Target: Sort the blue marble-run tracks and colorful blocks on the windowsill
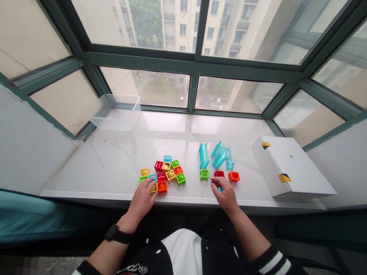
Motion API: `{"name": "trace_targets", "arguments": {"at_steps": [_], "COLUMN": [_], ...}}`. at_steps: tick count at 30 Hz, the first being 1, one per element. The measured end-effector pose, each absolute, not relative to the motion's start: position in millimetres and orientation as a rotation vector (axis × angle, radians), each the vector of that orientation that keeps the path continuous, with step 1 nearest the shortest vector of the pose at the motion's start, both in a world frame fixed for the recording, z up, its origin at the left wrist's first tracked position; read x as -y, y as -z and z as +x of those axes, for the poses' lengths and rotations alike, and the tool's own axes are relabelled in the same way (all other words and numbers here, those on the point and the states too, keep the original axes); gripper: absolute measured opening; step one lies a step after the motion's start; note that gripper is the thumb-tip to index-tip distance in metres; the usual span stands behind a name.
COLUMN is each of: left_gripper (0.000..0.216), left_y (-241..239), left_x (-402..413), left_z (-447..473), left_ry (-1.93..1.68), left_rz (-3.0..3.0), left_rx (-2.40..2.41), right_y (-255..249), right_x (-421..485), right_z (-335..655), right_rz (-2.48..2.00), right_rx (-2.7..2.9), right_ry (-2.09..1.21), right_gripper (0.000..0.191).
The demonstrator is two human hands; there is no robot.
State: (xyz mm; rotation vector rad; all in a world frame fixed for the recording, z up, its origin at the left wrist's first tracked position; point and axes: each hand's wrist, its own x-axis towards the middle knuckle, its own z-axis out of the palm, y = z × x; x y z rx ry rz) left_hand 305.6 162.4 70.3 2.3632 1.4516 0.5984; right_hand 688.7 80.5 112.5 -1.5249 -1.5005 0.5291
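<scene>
A cluster of small coloured square blocks (166,174), red, yellow, green, orange and blue, lies on the white sill (114,165). My left hand (142,199) rests at the cluster's near edge, fingers curled onto a yellow block (154,189). My right hand (226,194) lies further right, fingers closed round a small blue piece (219,189). Just beyond it stand a green block (204,174), a red block (219,174) and an orange block (234,176). Behind those lie turquoise ribbed track pieces (218,154).
A clear plastic tub (117,112) stands at the back left of the sill against the window. A white cardboard box (291,167) with yellow-black tape lies at the right end. Window frames enclose the sill on three sides.
</scene>
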Motion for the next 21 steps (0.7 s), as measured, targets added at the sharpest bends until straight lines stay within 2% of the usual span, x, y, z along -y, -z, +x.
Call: {"name": "trace_targets", "arguments": {"at_steps": [4,8,10,16,21], "left_gripper": [0.058,0.066,0.064,0.064,0.063], "left_y": [-62,-62,-62,-61,-57], "left_x": [-169,-172,-170,-167,-169], "left_z": [305,310,312,315,316], "left_ry": [-0.398,-0.229,-0.201,-0.177,-0.276], "left_rz": [2.461,2.480,2.493,2.495,2.416], "left_rx": [-1.506,-1.579,-1.582,-1.577,-1.568], "right_y": [-112,-109,-106,-90,-82], "right_x": [-104,-128,-137,-146,-145], "right_z": [643,589,565,529,533], "right_rz": [-1.463,-1.428,-1.433,-1.613,-1.580], "right_rx": [1.831,2.199,2.293,2.350,2.314], "right_ry": [-0.868,-1.019,-1.019,-0.953,-0.868], "right_gripper": [0.026,0.055,0.061,0.052,0.047]}}
